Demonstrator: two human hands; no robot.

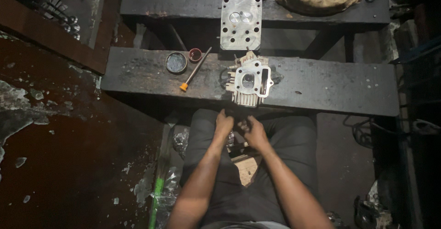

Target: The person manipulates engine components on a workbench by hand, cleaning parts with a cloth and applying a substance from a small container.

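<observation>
Head cam: finned alu cyl head [248, 83] on bench; hands' grip state unclear.

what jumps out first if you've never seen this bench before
A pale metal engine head sits at the near edge of the dark wooden bench, a drilled flat plate just behind it. Below, the left hand and right hand meet over the lap.

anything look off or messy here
The flat metal plate bridges the gap between the two dark benches, unsupported in the middle. The floor at left is stained and flaking. Nothing looks spilled.
</observation>
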